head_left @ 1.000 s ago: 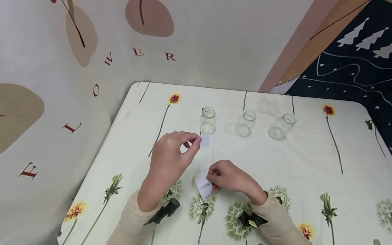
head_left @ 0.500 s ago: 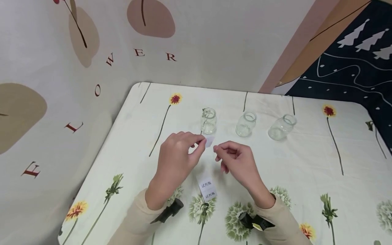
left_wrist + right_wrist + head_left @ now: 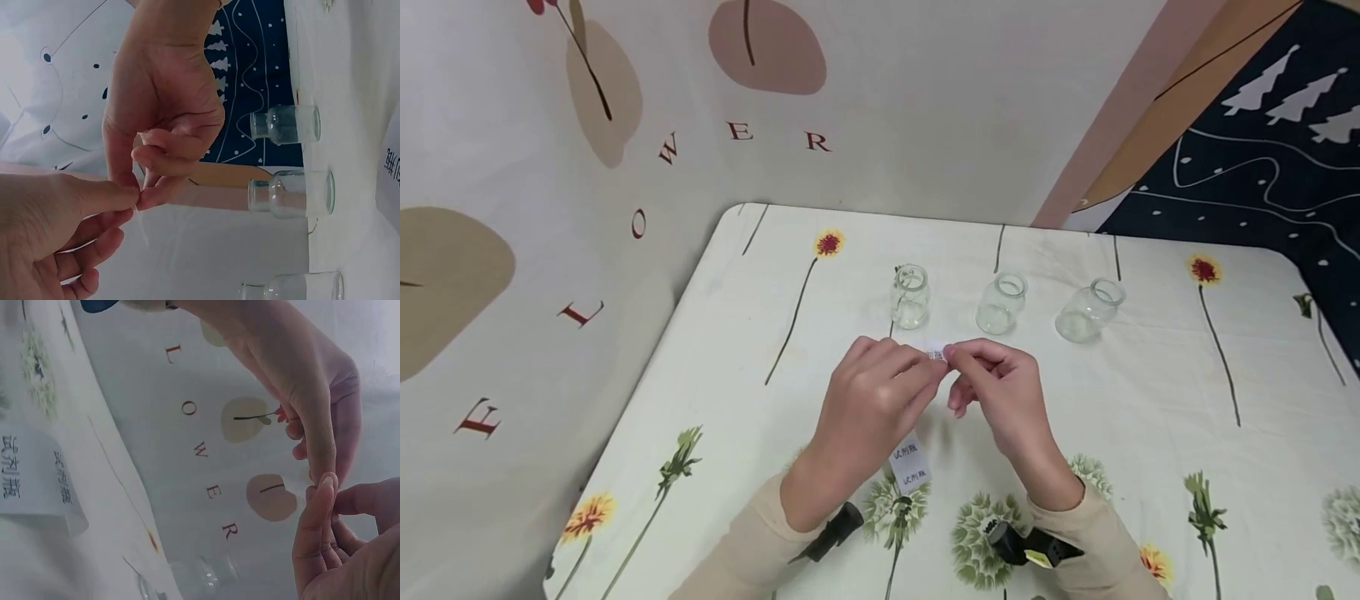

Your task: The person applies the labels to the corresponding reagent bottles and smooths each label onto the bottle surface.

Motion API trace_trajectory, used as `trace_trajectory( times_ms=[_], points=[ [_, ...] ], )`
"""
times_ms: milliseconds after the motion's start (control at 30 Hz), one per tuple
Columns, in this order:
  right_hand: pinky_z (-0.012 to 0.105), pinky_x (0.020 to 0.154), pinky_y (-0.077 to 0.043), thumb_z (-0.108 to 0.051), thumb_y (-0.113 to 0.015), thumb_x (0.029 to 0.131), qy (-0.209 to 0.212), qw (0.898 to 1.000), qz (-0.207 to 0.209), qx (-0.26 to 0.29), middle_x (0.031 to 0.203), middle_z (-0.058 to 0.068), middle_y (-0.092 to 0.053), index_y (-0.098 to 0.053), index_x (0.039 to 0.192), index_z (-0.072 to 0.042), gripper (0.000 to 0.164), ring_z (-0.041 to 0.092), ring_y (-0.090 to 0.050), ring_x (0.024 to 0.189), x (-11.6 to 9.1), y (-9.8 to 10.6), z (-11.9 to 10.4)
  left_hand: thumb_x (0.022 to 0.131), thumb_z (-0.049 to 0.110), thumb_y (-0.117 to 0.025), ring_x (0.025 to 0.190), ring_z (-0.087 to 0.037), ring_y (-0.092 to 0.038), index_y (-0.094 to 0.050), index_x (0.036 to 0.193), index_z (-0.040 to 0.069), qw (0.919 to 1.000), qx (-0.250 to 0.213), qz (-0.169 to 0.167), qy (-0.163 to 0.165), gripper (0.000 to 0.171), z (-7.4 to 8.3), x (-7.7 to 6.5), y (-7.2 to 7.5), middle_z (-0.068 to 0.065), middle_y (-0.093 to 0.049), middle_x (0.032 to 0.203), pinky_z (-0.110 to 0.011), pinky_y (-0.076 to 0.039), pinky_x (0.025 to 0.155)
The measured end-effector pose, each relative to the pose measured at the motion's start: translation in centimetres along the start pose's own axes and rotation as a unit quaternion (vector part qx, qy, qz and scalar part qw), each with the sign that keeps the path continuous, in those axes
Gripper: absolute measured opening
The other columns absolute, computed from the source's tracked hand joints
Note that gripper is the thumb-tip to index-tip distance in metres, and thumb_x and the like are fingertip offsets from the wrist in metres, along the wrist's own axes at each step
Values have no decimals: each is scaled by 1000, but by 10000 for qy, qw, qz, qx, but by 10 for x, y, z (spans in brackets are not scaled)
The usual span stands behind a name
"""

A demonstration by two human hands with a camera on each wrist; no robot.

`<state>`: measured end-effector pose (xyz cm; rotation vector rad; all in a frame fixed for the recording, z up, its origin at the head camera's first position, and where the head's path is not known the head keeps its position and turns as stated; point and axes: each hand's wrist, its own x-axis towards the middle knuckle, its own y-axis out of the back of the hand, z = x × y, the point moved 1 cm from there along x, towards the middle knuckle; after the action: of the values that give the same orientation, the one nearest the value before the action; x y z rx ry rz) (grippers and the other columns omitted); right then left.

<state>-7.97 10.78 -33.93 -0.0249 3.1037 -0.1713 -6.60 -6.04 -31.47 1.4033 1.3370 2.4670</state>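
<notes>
My left hand [image 3: 876,408] pinches a small white sticker label [image 3: 933,355] with dark printed characters, held up over the table. The thumb and forefinger of my right hand [image 3: 1003,392] pinch its right edge, so the two sets of fingertips meet. Seen edge-on in the left wrist view, the label [image 3: 144,230] is a thin pale strip below the fingers. Fingers cover much of it in the head view. Under the hands lies a white label sheet [image 3: 911,468] with two printed lines, its upper part partly hidden by my left hand.
Three clear glass jars stand beyond the hands: a left jar [image 3: 911,298], a middle jar [image 3: 1002,305] and a right jar [image 3: 1088,312]. All are uncapped. A flower-patterned cloth [image 3: 1150,375] covers the table, and printed fabric walls [image 3: 925,108] rise behind it.
My right hand has left the label sheet and moved up to the label in my left hand. The left hand has shifted right and turned, and the label's print now shows.
</notes>
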Motion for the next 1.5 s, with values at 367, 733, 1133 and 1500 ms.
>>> trace_trajectory(
  times_ms=[367,733,1133,1500],
  points=[
    [24,49,-47,-2,-70,97,854,9949,-10,-537,79,0,-74,-72,97,8,10,14,-57,47,3,4,1,91,14,-81,78,-8,-65,-82,102,10,9704,-1534,-67,1864,12,-29,4,20,4,-76,88,-30,-49,71],
    [26,46,-44,-3,-73,95,858,9920,-352,-853,82,-2,-73,-76,102,2,9,15,-58,48,7,5,10,91,20,-81,78,-12,-61,-79,111,16,9126,-2437,-1018,3121,20,-46,1,13,9,-74,92,-30,-47,63],
    [24,42,-35,-14,-74,97,430,9858,-511,-1543,90,11,-77,-78,104,-2,14,25,-61,48,13,6,20,93,18,-79,79,-12,-61,-81,94,15,9123,-2418,-1361,3011,4,-55,-1,5,9,-74,86,-28,-46,60],
    [24,43,-31,-20,-75,97,589,9737,-348,-2172,100,11,-76,-78,114,-7,21,35,-66,54,33,5,35,92,16,-81,77,-15,-63,-82,94,11,9089,-2353,-1477,3110,5,-79,-5,-15,4,-76,87,-30,-50,63]
  ],
)
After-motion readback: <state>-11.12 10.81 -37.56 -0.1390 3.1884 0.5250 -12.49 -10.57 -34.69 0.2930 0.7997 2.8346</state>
